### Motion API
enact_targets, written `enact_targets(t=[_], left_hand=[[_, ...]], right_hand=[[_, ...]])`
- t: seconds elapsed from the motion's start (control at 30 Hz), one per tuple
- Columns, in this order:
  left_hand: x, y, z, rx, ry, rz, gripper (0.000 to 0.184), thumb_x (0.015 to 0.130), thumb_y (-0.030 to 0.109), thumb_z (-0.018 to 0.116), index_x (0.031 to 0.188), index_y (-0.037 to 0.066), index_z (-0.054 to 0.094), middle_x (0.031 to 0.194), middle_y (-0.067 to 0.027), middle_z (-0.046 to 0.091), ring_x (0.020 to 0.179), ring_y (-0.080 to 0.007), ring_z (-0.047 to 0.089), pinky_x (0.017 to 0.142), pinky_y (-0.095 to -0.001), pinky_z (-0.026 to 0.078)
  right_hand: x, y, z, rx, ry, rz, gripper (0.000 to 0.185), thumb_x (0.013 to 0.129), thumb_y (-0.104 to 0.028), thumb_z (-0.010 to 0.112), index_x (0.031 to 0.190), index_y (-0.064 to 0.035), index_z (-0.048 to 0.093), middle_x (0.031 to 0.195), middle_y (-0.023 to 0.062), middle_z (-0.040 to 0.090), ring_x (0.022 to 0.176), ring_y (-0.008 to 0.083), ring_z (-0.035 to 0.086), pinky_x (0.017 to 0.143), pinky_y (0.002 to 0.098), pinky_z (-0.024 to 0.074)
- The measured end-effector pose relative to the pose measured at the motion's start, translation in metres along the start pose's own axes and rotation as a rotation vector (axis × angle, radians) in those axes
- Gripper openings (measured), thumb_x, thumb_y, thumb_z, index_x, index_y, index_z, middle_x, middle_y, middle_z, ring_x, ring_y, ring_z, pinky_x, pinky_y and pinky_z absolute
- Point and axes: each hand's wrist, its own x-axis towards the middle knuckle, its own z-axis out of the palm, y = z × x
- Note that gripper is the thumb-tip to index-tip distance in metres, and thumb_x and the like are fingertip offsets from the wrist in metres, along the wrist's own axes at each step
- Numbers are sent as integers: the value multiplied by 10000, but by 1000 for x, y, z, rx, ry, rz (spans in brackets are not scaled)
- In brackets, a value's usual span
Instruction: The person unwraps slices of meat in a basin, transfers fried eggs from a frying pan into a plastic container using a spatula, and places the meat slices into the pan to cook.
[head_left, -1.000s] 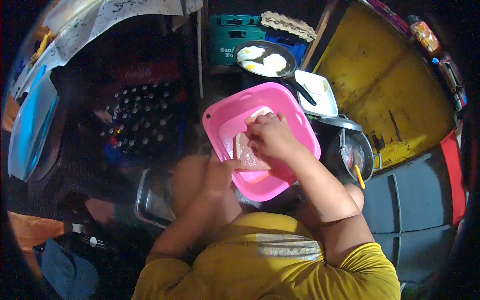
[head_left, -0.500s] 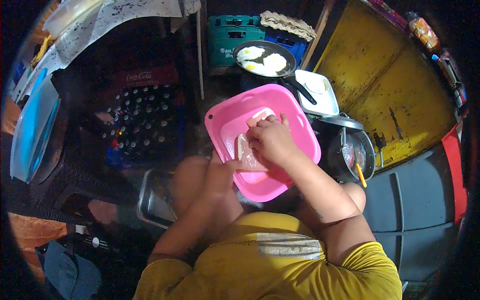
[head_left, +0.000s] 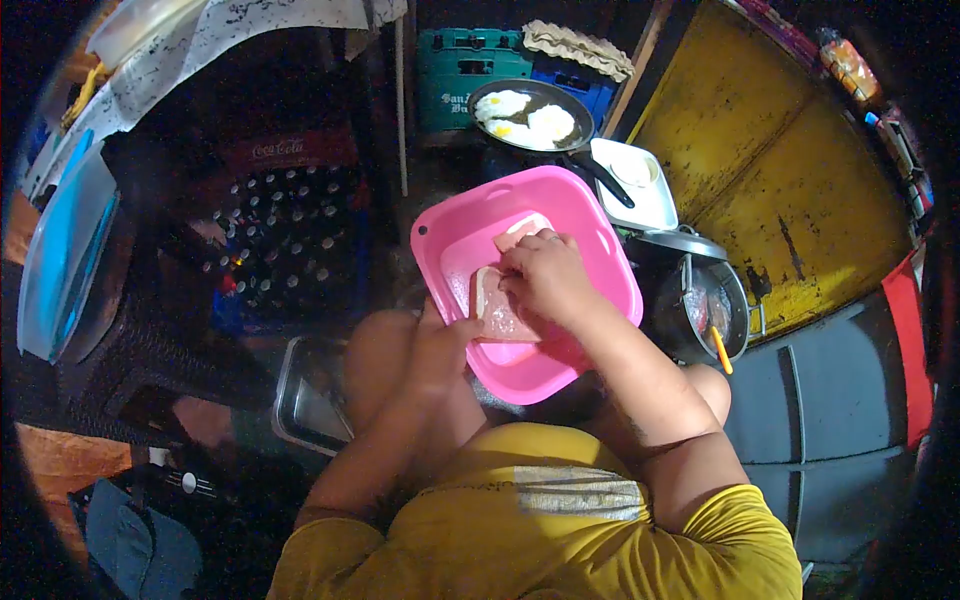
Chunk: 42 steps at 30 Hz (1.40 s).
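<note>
A: Where's the meat [head_left: 500,318]?
B: In the pink basin [head_left: 520,385], under the right hand [head_left: 545,275]; it shows left and near of the fingers, a smaller bit far.
A: Grip?
B: Right fingers bunched on it, tips hidden, can't tell if pinching. Left hand [head_left: 442,345] in shadow, thumb by its left edge, closure unclear. Right's nearer.
A: Long axis, material?
B: Axis covered, maybe two pieces. Flat, wet-looking, pink, pale strip; basin smooth, rounded corners.
</note>
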Motion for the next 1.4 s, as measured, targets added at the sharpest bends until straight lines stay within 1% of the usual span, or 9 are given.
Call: enact_targets(t=[0.37, 0.47, 0.53, 0.57, 0.63, 0.7, 0.77, 0.9, 1.4], left_hand=[[0, 6, 5, -27, 30, 14, 450, 743, 7, 620, 1182, -13, 526, 1005, -129, 630, 870, -232, 639, 749, -316, 541], [3, 7, -4, -29, -9, -38, 458, 753, 23, 634, 1196, 1, 519, 1033, -121, 626, 870, -218, 636, 751, -313, 535], [4, -2, -13, 242, -132, 183, 448, 754, 28, 645, 1186, 5, 528, 1018, -110, 630, 870, -207, 634, 745, -320, 535], [3, -3, -13, 330, -167, 257, 444, 755, 30, 649, 1183, 7, 531, 1013, -106, 631, 870, -203, 633, 743, -322, 535], [-1, 5, 1, -3, 86, -12, 419, 752, 46, 663, 1153, -5, 553, 963, -94, 642, 854, -205, 637, 734, -328, 537], [5, -4, -9, 67, 79, -13, 417, 746, 48, 668, 1144, -13, 557, 950, -96, 643, 846, -211, 640, 730, -328, 539], [8, -5, -10, 136, 67, -8, 415, 741, 50, 673, 1135, -20, 561, 937, -99, 644, 839, -217, 644, 726, -329, 540], [9, -4, -7, 125, 18, 18, 445, 721, 22, 660, 1147, -35, 546, 967, -112, 638, 841, -228, 648, 736, -324, 540], [6, -6, -16, 80, 6, 26, 461, 735, -8, 617, 1188, -21, 533, 1029, -117, 640, 904, -218, 647, 808, -329, 529]], right_hand=[[-4, 10, -47, 56, -239, 21, 313, 797, -260, 684, 1106, -217, 655, 1003, 39, 682, 1039, 300, 580, 939, 509, 329], [-6, 16, -61, 117, -218, -13, 246, 819, -266, 665, 1052, -189, 653, 982, 54, 682, 996, 308, 594, 937, 490, 351], [-4, 29, -68, 199, -235, 18, 182, 845, -274, 645, 973, -145, 642, 926, 78, 684, 953, 321, 610, 932, 502, 364], [-2, 38, -69, 309, -132, 18, 169, 811, -147, 710, 912, -43, 624, 797, 126, 648, 790, 308, 615, 731, 393, 472], [5, 42, -82, 319, -14, 217, 160, 813, -132, 704, 893, -24, 618, 765, 144, 639, 759, 318, 620, 679, 391, 487], [9, 38, -83, 106, 45, 192, 190, 809, -168, 707, 924, -34, 638, 830, 133, 658, 827, 305, 634, 729, 384, 491], [17, 31, -58, 37, 102, 51, 283, 804, -326, 687, 1018, -141, 680, 999, 118, 669, 978, 331, 620, 915, 536, 398], [11, 6, -6, -86, -233, -67, 365, 789, -364, 700, 1113, -197, 686, 1140, 45, 625, 1124, 276, 559, 942, 548, 389], [5, -6, 9, -2, 42, -39, 192, 740, -242, 704, 915, -166, 713, 926, 23, 649, 950, 267, 587, 854, 473, 385]])
